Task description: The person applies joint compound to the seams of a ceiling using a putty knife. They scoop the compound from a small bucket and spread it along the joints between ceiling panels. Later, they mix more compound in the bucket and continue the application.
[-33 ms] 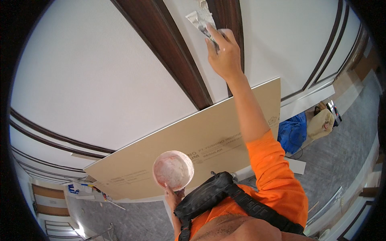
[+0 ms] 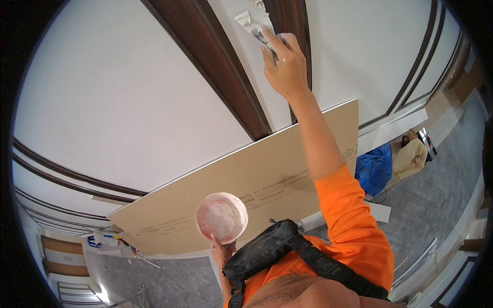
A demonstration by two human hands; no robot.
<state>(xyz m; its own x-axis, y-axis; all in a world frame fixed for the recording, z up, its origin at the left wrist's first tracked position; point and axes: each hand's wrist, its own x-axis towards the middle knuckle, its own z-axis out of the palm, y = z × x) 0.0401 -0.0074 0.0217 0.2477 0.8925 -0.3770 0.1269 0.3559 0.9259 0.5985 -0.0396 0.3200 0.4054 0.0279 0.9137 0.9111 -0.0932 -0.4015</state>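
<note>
My right hand (image 2: 287, 69) is stretched far up along the wall, its fingers wrapped round a putty knife (image 2: 255, 23). White filler smears the blade, which lies at the white strip of wall between two dark brown wood boards (image 2: 226, 66). A pinkish-white round bucket (image 2: 243, 204) is held low in front of my body by my left hand (image 2: 222, 251). Pale filler (image 2: 218, 218) coats its inside. The left thumb shows at the rim; the other fingers are mostly hidden beneath the bucket.
A large tan plasterboard sheet (image 2: 287, 174) leans against the wall below my right arm. On the grey floor (image 2: 441, 174) to the right lie a blue bag (image 2: 374, 169) and a cream sack (image 2: 411, 158). Tools and scraps (image 2: 110, 240) lie at the far left.
My right hand and the putty knife have shifted very slightly left. The bucket and my left hand stay in place.
</note>
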